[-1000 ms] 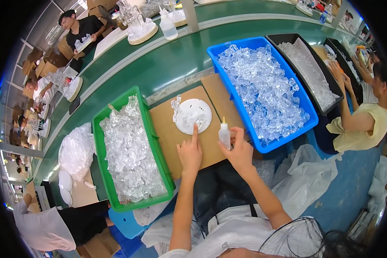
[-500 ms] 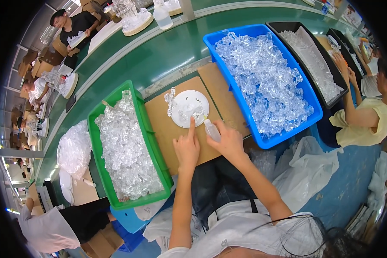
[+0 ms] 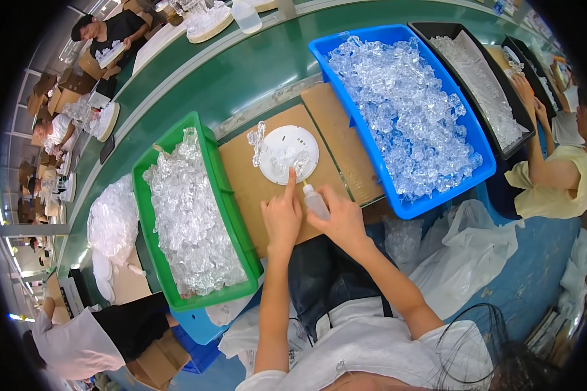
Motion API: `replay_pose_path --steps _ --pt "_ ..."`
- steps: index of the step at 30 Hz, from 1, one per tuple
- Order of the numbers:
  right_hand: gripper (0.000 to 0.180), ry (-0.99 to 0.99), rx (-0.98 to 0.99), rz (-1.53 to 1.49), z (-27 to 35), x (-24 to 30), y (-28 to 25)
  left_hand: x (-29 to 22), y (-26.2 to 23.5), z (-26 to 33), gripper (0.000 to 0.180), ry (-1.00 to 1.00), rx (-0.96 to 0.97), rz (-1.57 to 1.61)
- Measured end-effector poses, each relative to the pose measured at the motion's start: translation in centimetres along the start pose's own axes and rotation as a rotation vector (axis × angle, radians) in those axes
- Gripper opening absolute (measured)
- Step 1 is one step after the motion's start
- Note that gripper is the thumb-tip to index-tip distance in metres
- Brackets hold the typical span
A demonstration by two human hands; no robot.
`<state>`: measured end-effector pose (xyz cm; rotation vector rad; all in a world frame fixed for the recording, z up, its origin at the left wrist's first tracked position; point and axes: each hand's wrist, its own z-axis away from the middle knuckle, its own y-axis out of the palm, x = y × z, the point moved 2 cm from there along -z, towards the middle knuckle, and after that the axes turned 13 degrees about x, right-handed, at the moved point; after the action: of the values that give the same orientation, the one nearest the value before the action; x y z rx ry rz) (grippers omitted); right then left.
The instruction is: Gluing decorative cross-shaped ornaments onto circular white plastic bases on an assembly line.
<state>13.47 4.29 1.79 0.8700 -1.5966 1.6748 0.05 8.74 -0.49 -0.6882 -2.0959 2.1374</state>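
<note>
Beside green bin (image 3: 231, 215) of clear pieces (image 3: 189, 215), right hand (image 3: 342, 218) fingers gripping small bottle (image 3: 316, 201), left hand (image 3: 282, 215) forefinger extended

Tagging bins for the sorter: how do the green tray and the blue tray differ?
The green tray lies to the person's left of the cardboard sheet; the blue tray lies to its right. The green tray looks narrower, the blue tray wider. The green tray's clear plastic pieces leave bare floor at the far end; the blue tray's cover nearly all. Both are rectangular, open-topped and hold clear pieces.
</note>
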Motion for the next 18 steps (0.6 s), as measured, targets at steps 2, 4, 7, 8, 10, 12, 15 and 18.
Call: replay_pose_path --steps 2,4,7,8,10,12,15,18 --pt "0.032 0.003 0.005 -0.001 0.11 0.21 0.14 0.03 -0.19 0.0 0.068 0.0 0.005 0.0" --pt "0.032 0.008 0.01 0.0 0.15 0.21 0.21 -0.12 -0.34 0.0 0.068 -0.01 0.033 -0.017" --pt "0.032 0.006 0.015 0.018 0.14 0.13 0.22 -0.09 -0.29 0.03 0.069 -0.009 0.025 0.003" --pt "0.032 0.011 0.017 0.002 0.16 0.22 0.2 -0.06 -0.3 0.05 0.069 -0.011 0.025 0.004" --pt "0.033 0.016 0.021 -0.013 0.2 0.24 0.22 -0.02 -0.32 0.07 0.069 -0.007 0.014 0.023" --pt "0.033 0.032 0.032 -0.019 0.23 0.13 0.24 -0.05 -0.35 0.0 0.068 -0.011 0.023 0.02" --pt "0.034 0.023 0.031 -0.007 0.3 0.32 0.22 -0.02 -0.57 0.04 0.068 -0.019 0.039 0.02" --pt "0.033 0.009 0.026 0.014 0.26 0.25 0.31 -0.06 -0.71 -0.06 0.067 -0.019 0.046 0.033"
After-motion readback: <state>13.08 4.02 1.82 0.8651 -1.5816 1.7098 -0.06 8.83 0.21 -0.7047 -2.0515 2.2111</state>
